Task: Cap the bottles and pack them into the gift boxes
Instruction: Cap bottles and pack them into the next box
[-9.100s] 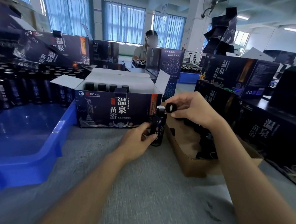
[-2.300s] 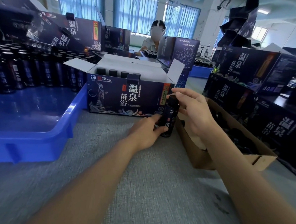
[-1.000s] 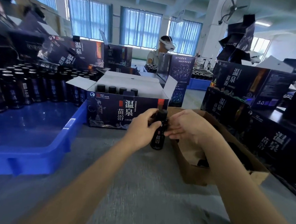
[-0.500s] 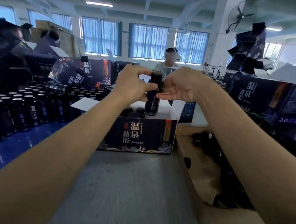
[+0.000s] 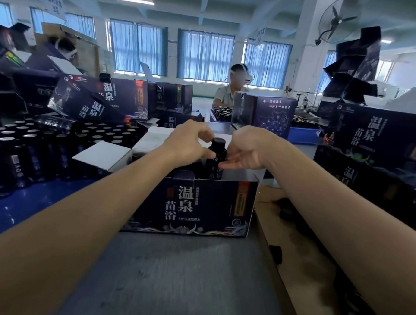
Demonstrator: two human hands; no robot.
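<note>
A dark capped bottle (image 5: 216, 157) stands upright, partly sunk into the open dark gift box (image 5: 199, 205) in front of me, near its right end. My left hand (image 5: 191, 142) grips the bottle's shoulder from the left with curled fingers. My right hand (image 5: 248, 151) lies against the bottle's right side, fingers stretched out flat toward it. The box's white flaps (image 5: 103, 155) stand open. The bottle's lower part is hidden behind the box wall.
A blue tray (image 5: 18, 210) at left holds several uncapped dark bottles (image 5: 21, 157). A brown cardboard box (image 5: 300, 265) with black caps lies at right. Stacked dark gift boxes (image 5: 376, 142) stand right and behind. A person sits across the table.
Both hands lifted the capped bottle from the table up over the gift box; now it has come down into the box, and my right fingers have opened.
</note>
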